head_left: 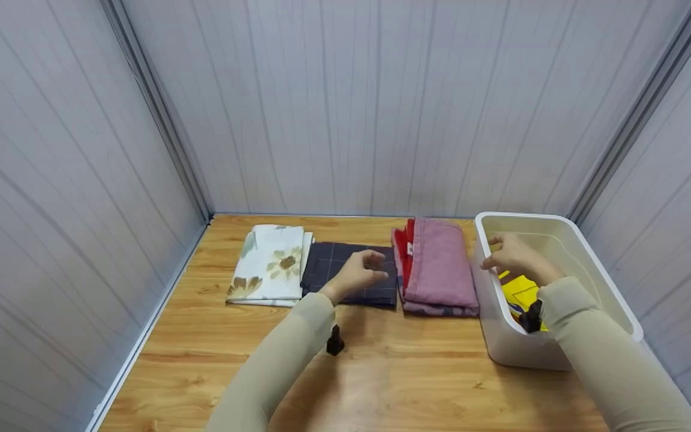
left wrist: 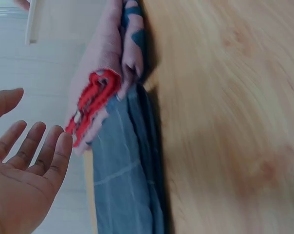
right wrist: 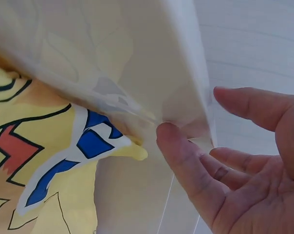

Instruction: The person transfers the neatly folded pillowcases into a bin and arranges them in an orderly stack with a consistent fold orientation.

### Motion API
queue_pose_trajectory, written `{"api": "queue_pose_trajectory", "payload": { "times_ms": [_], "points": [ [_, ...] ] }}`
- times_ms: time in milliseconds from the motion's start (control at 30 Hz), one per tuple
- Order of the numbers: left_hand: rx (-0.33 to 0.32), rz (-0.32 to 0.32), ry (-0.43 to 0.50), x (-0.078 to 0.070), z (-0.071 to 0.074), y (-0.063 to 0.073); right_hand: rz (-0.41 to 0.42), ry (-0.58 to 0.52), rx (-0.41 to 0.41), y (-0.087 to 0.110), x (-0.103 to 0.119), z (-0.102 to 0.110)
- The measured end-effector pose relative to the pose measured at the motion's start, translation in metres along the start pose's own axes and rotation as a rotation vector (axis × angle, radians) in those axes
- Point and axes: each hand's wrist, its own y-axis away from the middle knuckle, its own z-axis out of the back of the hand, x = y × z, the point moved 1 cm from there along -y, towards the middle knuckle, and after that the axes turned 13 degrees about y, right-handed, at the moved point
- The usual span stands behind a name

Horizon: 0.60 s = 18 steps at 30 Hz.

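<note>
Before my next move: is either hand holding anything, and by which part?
Nothing is held. The left hand is open near the dark checked cloth; the right hand is open at the white bin, contact unclear.

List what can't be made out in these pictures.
Head view: part of the yellow cloth, behind the right sleeve.
Head view: part of the dark checked cloth, behind the left hand.
Head view: any writing on the white tag, too small.
Left wrist: part of that hand, past the left edge.

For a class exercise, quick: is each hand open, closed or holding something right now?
Left hand: open, holding nothing, above the folded dark checked cloth.
Right hand: open, holding nothing, at the white bin.
</note>
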Motion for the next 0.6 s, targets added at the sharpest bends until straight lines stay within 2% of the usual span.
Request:
{"api": "queue_pose_trajectory", "payload": {
  "times_ms": [267,467,600],
  "points": [
    [0.028,-0.008,-0.082,0.026,0.015,0.011,-0.015,-0.015,0.015,-0.001,-0.002,0.002],
    [0.076,-0.011,-0.180,0.043,0.025,0.018,-0.034,-0.043,0.019,-0.002,-0.004,0.002],
    [0.071,-0.008,-0.270,0.055,0.034,0.023,-0.044,-0.054,0.015,-0.004,-0.004,0.000]
  ]
}}
